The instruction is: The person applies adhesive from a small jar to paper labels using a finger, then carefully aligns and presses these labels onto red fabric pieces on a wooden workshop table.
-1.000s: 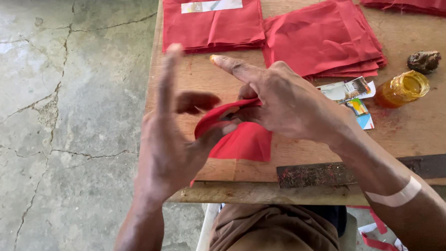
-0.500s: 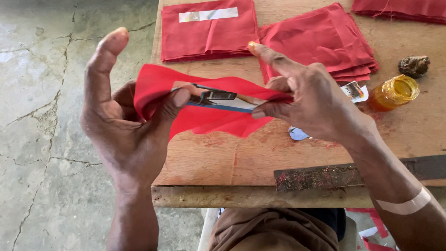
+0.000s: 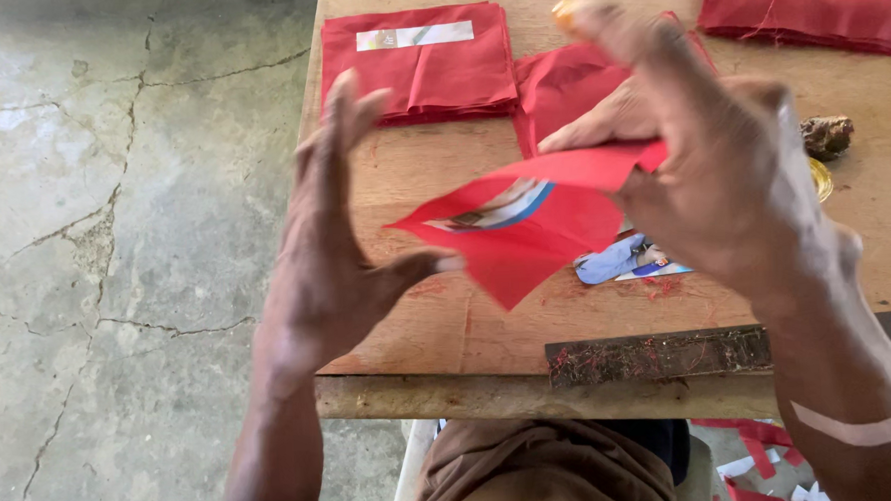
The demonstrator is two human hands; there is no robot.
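I hold a red cloth piece (image 3: 540, 226) with a printed paper strip tucked in its fold, lifted above the wooden table (image 3: 439, 326). My right hand (image 3: 707, 169) grips its upper right part, fingers curled over the fold. My left hand (image 3: 330, 245) stands at the cloth's left corner with fingers spread upward; its thumb touches the cloth's lower left edge. Under the cloth a printed paper scrap (image 3: 621, 261) lies on the table.
A stack of folded red cloth with a white label (image 3: 417, 66) lies at the back left, another red stack (image 3: 558, 85) behind my hands, a third (image 3: 805, 4) at back right. A brown lump (image 3: 826, 136), a yellow jar's rim (image 3: 819, 176) and a metal ruler (image 3: 660, 353) lie near.
The camera has moved closer. My left hand has let go of the cloth's left end and spread open; my right hand has lifted and keeps hold of the fold.
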